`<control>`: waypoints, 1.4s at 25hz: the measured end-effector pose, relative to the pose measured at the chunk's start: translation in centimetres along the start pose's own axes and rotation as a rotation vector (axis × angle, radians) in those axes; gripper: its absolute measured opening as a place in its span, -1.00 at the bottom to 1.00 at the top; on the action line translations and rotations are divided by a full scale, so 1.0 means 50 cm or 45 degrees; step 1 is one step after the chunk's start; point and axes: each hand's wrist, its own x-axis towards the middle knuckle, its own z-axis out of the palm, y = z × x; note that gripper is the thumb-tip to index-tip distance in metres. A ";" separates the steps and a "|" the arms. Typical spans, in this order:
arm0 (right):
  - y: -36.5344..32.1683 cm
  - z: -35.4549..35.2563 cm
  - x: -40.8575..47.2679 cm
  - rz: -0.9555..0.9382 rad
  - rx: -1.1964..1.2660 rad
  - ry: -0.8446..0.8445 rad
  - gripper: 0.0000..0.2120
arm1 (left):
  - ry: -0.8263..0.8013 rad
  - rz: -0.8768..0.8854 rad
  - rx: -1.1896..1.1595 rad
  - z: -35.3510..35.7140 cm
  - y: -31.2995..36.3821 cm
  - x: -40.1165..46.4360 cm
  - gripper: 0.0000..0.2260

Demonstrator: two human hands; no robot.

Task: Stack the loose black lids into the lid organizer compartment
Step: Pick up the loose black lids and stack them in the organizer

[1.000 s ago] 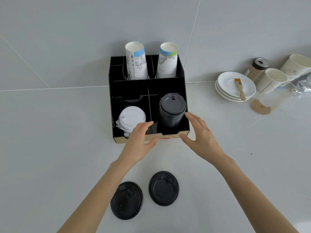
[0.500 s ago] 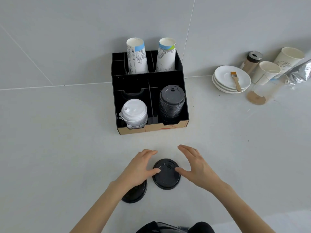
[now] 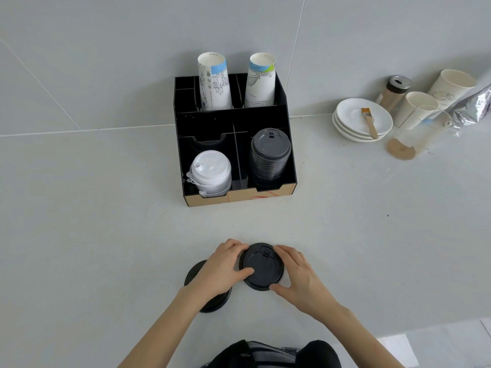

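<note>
Pale grey counter (image 3: 93, 235) against a tiled wall. I have both hands around one loose black lid (image 3: 261, 266) at 6 o'clock: left hand (image 3: 221, 272) and right hand (image 3: 300, 278) pinching opposite rims, probably to lift it level. Second lid (image 3: 195, 273) half hidden under my left wrist. Organizer (image 3: 288, 166) at 12; black stack (image 3: 269, 155) in its right front compartment, the destination.

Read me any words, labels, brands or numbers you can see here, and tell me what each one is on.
Nothing here can be read with certainty.
Organizer front strip: red print and a logo, upside down and blurred.
Left tall cup: line drawings and small marks, too small.
Right tall cup: small vertical print, too small.
Far right paper cup: faint scrolled design, unreadable.
Black lids: no print visible.
</note>
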 end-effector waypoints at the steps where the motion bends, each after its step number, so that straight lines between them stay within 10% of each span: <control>1: 0.000 0.001 0.003 0.009 0.011 0.012 -0.35 | 0.004 -0.001 -0.014 0.001 0.002 0.000 -0.52; 35: -0.052 -0.294 0.205 -0.337 -0.013 0.452 -0.49 | 0.546 0.244 -0.167 -0.218 0.156 0.146 -0.44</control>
